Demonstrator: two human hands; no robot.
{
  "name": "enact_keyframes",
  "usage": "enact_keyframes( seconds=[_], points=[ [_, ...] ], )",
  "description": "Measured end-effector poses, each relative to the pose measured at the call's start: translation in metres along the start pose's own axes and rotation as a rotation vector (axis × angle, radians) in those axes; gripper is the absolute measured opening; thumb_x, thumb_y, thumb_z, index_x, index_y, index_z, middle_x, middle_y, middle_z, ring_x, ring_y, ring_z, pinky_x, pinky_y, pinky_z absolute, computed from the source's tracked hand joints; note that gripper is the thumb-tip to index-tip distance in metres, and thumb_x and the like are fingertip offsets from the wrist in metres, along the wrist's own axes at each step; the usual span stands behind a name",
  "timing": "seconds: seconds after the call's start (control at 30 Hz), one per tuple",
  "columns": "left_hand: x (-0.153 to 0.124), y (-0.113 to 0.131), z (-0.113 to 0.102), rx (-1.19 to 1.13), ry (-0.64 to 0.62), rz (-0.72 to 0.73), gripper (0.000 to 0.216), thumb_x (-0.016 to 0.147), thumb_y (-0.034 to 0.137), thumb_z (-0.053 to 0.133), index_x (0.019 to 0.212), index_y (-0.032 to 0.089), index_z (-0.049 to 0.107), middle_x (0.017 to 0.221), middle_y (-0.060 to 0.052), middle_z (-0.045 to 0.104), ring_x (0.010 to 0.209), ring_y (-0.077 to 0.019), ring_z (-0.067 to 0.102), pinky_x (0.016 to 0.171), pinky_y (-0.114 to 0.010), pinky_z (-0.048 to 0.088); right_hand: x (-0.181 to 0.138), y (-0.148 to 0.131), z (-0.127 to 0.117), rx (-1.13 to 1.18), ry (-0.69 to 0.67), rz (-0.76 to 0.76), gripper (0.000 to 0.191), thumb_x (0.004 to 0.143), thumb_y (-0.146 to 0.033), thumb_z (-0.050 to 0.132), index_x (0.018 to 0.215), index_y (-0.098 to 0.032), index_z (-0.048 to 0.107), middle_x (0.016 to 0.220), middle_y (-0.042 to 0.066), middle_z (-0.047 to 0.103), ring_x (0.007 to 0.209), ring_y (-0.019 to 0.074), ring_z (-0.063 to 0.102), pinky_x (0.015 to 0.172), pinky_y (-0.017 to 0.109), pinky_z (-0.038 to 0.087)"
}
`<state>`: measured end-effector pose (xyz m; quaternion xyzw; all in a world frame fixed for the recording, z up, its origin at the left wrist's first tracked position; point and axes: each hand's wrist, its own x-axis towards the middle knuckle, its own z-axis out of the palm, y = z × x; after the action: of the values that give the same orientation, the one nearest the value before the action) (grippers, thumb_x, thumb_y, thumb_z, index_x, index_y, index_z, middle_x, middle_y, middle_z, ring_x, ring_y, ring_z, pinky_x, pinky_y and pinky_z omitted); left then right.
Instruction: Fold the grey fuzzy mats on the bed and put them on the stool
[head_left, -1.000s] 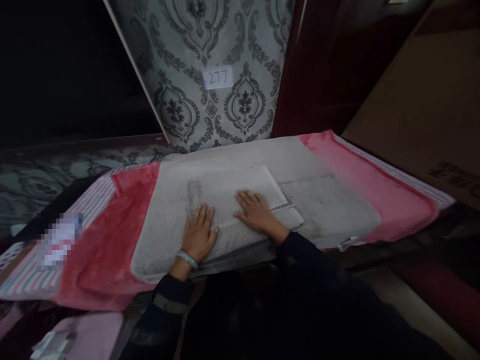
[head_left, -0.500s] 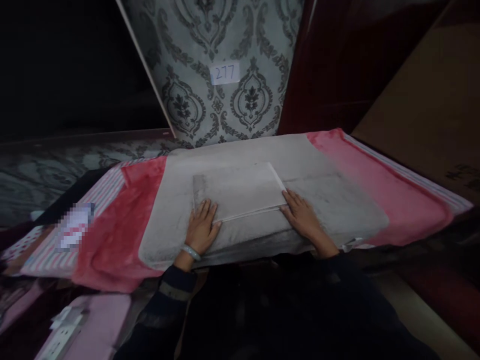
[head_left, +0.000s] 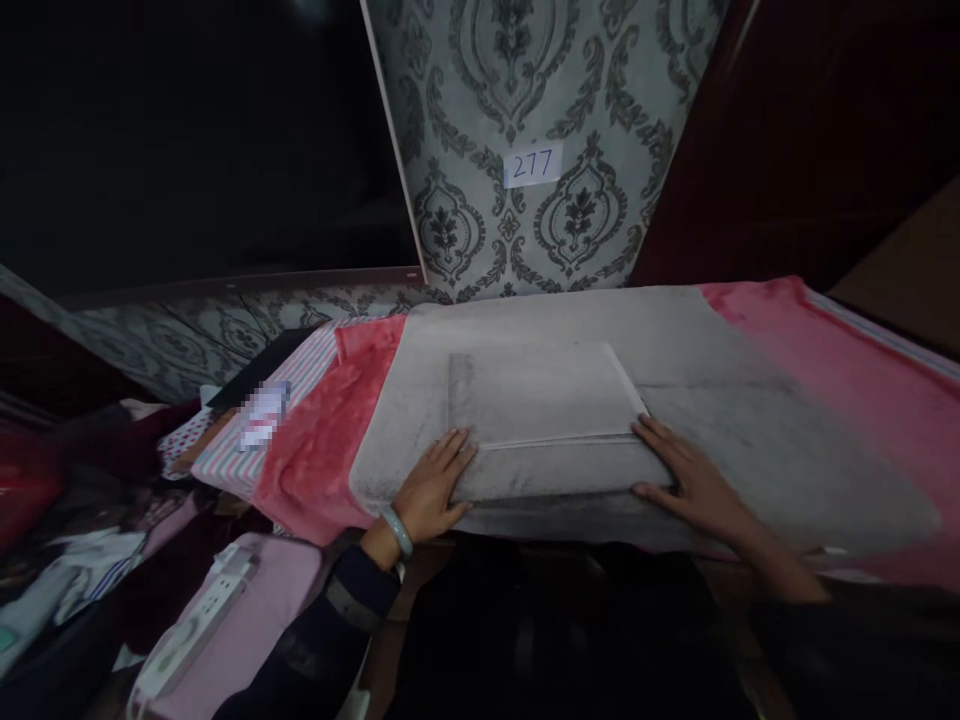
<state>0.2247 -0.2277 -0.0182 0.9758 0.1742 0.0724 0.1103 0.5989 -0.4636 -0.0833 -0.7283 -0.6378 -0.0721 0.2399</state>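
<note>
A flat grey rectangular piece with pale edges [head_left: 544, 395], perhaps folded cloth, lies on a large grey plush cloth [head_left: 757, 420]. At its near left corner rests my left hand [head_left: 431, 492], fingers stretched forward and thumb apart, with a pale bangle [head_left: 397, 531] on the wrist. My right hand [head_left: 686, 480] touches its near right corner, fingers extended and thumb spread out. Neither hand grips anything. The grey cloth spreads over a red-pink blanket [head_left: 322, 440], under which a striped cloth [head_left: 232, 465] shows.
A dark television screen [head_left: 202, 150] stands at the back left, against patterned wallpaper carrying a paper marked 277 [head_left: 533, 164]. At lower left a white power strip [head_left: 199, 625] lies on a pink stool or seat [head_left: 277, 580], beside piled clothes [head_left: 90, 560]. A blurred-out card [head_left: 264, 415] lies left.
The view has shifted left, so everything sits farther right. Both hands have slid slightly toward me along the near edge, their fingertips still at the piece's corners.
</note>
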Motion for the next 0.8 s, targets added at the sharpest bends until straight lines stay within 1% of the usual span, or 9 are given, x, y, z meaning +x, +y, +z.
enact_keyframes(
  seconds=[0.1,0.23,0.4,0.47,0.53,0.6,0.67,0.73,0.8],
  points=[
    [-0.001,-0.004,-0.002,0.005,0.001,0.052,0.093,0.071,0.01,0.063,0.157,0.02,0.031,0.167,-0.013,0.019,0.155,-0.029,0.014,0.123,-0.053,0.029,0.0,0.005,-0.003,0.024,-0.048,-0.027,0.086,0.088,-0.056,0.056,0.162,-0.027,0.021,0.165,0.009,0.025,0.146,0.0303,0.034,0.115,0.051,0.039],
    [-0.003,-0.007,-0.002,0.024,0.021,0.097,0.089,0.067,0.003,0.056,0.153,0.019,0.04,0.166,-0.012,0.023,0.154,-0.0281,0.017,0.122,-0.051,0.033,0.003,0.007,-0.009,0.082,-0.078,-0.046,0.078,0.09,-0.04,0.051,0.161,-0.027,0.023,0.164,0.007,0.027,0.146,0.0281,0.034,0.116,0.05,0.038],
    [-0.007,-0.007,-0.003,-0.009,0.072,0.078,0.076,0.068,0.004,0.054,0.143,0.016,0.052,0.159,-0.014,0.039,0.151,-0.0251,0.028,0.121,-0.047,0.036,0.002,0.011,-0.015,0.087,-0.118,-0.024,0.08,0.084,-0.029,0.049,0.161,-0.028,0.026,0.162,0.006,0.031,0.146,0.0289,0.035,0.118,0.053,0.036],
    [-0.008,-0.008,-0.007,-0.06,0.096,0.074,0.069,0.071,0.009,0.056,0.14,0.018,0.055,0.155,-0.012,0.046,0.148,-0.0246,0.035,0.119,-0.047,0.038,0.0,0.012,-0.017,0.067,-0.14,-0.037,0.08,0.083,-0.03,0.051,0.16,-0.029,0.029,0.163,0.005,0.029,0.147,0.0309,0.032,0.117,0.056,0.035],
    [-0.007,-0.009,-0.014,-0.136,0.119,0.079,0.057,0.079,0.017,0.057,0.135,0.021,0.059,0.148,-0.01,0.055,0.143,-0.0232,0.044,0.117,-0.045,0.042,0.002,0.008,-0.02,0.039,-0.148,-0.042,0.078,0.085,-0.038,0.054,0.159,-0.03,0.03,0.163,0.006,0.029,0.148,0.033,0.028,0.116,0.058,0.036],
    [-0.003,-0.01,-0.019,-0.202,0.176,0.064,0.046,0.088,0.024,0.052,0.133,0.022,0.062,0.14,-0.009,0.062,0.138,-0.0206,0.051,0.115,-0.042,0.043,0.011,-0.004,-0.024,0.012,-0.143,-0.031,0.078,0.088,-0.05,0.055,0.16,-0.032,0.029,0.163,0.006,0.029,0.149,0.0337,0.024,0.116,0.058,0.036],
    [0.004,-0.007,-0.022,-0.196,0.242,0.016,0.046,0.094,0.027,0.045,0.137,0.019,0.058,0.142,-0.01,0.061,0.14,-0.0203,0.048,0.117,-0.043,0.04,0.028,-0.024,-0.028,0.009,-0.145,-0.034,0.076,0.092,-0.058,0.049,0.16,-0.032,0.027,0.163,0.004,0.028,0.15,0.0317,0.023,0.118,0.055,0.034],
    [0.012,-0.001,-0.02,-0.119,0.251,-0.034,0.052,0.095,0.03,0.045,0.145,0.017,0.049,0.151,-0.012,0.051,0.147,-0.0232,0.037,0.122,-0.049,0.032,0.053,-0.049,-0.028,0.04,-0.177,-0.069,0.07,0.098,-0.058,0.038,0.161,-0.03,0.026,0.163,0.004,0.029,0.15,0.028,0.025,0.119,0.051,0.033],
    [0.019,0.007,-0.013,-0.029,0.201,-0.06,0.062,0.094,0.037,0.05,0.152,0.015,0.04,0.159,-0.015,0.039,0.152,-0.0274,0.027,0.124,-0.056,0.023,0.082,-0.075,-0.024,0.079,-0.248,-0.127,0.065,0.102,-0.055,0.031,0.161,-0.029,0.027,0.163,0.005,0.03,0.149,0.0253,0.027,0.119,0.048,0.033]
  ],
)
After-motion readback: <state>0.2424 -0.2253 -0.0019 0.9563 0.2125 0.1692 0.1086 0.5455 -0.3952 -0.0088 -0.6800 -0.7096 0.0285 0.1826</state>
